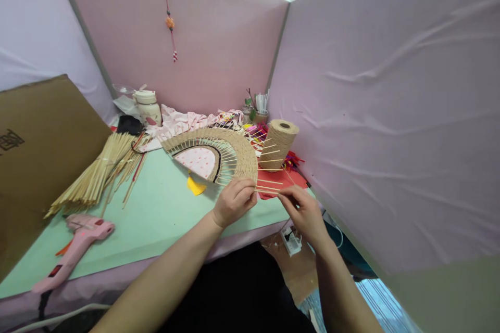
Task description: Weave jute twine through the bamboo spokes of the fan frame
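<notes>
A half-round fan [246, 158] of thin wooden sticks has a wide outer band woven from tan twine. Its centre is a pink spotted cloth panel [197, 160], and a yellow tassel [196, 186] hangs below. My left hand [236, 200] is closed on the woven band at its near right end. Bare stick tips stick out past the band. At the lowest tips my right hand [304, 213] pinches a thin strand that looks like twine; its fingertips hide the exact grip. Just behind the fan stands a large twine spool [278, 148].
At left lie a stick bundle [96, 174] and a pink glue gun [80, 247] beside a cardboard sheet [42, 151]. Along the back are a lidded bottle [147, 108], pink cloth [183, 120] and a straw-filled jar [261, 109]. Red sheets [269, 179] lie under the spool. Partition walls enclose the table.
</notes>
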The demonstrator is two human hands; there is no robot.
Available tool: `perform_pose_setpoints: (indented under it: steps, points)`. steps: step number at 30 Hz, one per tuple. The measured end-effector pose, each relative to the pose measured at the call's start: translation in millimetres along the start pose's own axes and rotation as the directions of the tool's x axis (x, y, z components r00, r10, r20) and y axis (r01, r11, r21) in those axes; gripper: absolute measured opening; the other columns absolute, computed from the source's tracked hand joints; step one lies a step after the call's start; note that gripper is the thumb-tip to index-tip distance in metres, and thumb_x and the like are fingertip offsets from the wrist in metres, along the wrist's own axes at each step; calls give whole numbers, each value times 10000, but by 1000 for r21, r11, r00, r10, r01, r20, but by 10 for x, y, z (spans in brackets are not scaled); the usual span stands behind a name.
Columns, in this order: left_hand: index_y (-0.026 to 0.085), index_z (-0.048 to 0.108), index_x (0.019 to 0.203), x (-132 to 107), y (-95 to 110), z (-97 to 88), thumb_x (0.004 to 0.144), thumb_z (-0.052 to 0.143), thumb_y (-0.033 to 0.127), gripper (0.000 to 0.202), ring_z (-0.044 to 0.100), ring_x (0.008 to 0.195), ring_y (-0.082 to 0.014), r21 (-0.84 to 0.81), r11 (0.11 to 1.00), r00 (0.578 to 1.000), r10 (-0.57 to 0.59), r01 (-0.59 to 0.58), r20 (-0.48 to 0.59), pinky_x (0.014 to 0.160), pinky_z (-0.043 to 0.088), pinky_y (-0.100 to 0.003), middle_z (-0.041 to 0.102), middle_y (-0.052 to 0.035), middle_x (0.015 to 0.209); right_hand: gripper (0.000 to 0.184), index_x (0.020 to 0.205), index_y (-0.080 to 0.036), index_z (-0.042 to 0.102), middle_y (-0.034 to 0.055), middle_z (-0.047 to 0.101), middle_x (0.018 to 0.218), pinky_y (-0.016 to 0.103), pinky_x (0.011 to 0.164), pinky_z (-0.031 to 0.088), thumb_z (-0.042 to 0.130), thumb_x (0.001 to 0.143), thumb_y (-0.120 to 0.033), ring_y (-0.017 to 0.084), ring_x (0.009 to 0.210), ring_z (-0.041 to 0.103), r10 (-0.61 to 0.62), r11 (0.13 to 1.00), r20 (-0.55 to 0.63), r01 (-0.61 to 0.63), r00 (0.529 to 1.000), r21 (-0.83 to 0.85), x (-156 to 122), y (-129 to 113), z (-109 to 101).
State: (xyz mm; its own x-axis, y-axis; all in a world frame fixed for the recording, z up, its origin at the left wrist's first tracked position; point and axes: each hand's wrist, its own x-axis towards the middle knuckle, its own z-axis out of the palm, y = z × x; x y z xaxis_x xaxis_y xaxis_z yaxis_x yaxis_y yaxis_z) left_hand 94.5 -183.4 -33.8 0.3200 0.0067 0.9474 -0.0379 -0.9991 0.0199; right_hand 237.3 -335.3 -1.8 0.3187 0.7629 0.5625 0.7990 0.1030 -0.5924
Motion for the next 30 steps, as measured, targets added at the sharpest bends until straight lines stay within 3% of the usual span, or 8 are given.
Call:
perform_pose_setpoints:
  steps: [5,9,11,14,18,24,30]
  points:
    - [203,576,896,11,15,-13,793,575,73,167,677,874,-156,-2,1000,1000,-13,13,-7,791,569,-286,713,-61,872,135,835,-210,648,42,647,761,295,659,462,569,905,-293,165,696,574,-98,989,-201,73,975,-129,53,-171,-40]
    - [200,568,891,32,23,-30,785,582,63,174,675,860,-156,-3,1000,1000,-7,7,-21,782,568,-286,712,-58,855,165,797,-192,643,31,639,734,276,634,456,593,888,-320,150,666,567,6,996,-340,-37,941,-86,59,-160,93]
    - [194,564,898,41,23,-37,777,591,56,186,674,858,-159,-6,1000,1000,-9,9,-29,775,569,-288,712,-64,855,195,770,-182,646,25,637,705,266,609,444,614,867,-348,143,639,558,129,991,-334,-135,934,6,33,-98,150]
    - [197,568,913,45,22,-46,780,592,66,189,675,869,-160,-12,1000,999,-21,21,-34,786,568,-293,714,-66,870,258,715,-167,631,16,629,644,254,566,429,644,818,-403,136,589,542,328,933,-198,-283,924,224,17,45,253]
    - [208,569,920,30,26,-62,789,583,79,183,679,860,-155,-8,1000,1000,-20,20,-21,792,565,-293,716,-55,873,319,717,-162,601,-2,606,606,249,539,433,661,773,-470,127,548,522,437,809,-48,-369,898,457,136,198,496]
    - [206,549,941,3,45,-104,784,583,63,214,654,862,-153,-9,1000,999,-9,9,33,793,565,-295,690,-53,895,336,779,-149,606,23,634,719,262,622,461,629,796,-484,136,650,556,416,805,-190,-262,889,532,351,109,901]
    - [182,559,1040,-39,57,-60,823,581,117,227,602,915,-168,68,995,994,-73,68,80,800,557,-289,596,-87,971,333,800,-158,580,17,625,737,272,655,459,590,833,-489,140,671,562,432,814,-259,-250,864,524,350,66,1017]
